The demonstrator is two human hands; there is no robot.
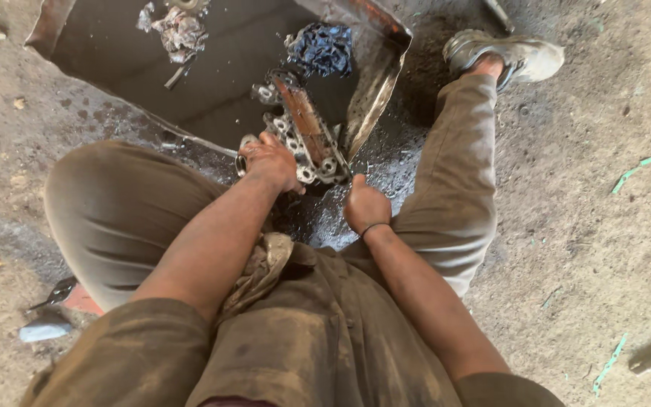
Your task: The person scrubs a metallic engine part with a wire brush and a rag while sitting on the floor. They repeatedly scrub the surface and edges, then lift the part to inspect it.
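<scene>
Greasy metal engine part propped on the near rim of the dark metal tray, long axis slanting from the tray's inside down toward the body. Left hand at the part's near-left edge, fingers curled onto it. Right hand just below the part's near end, closed in a fist; contents hidden. Blue rag beyond the part's far end.

Rust-streaked grey engine part; blue rag; olive trousers.
</scene>
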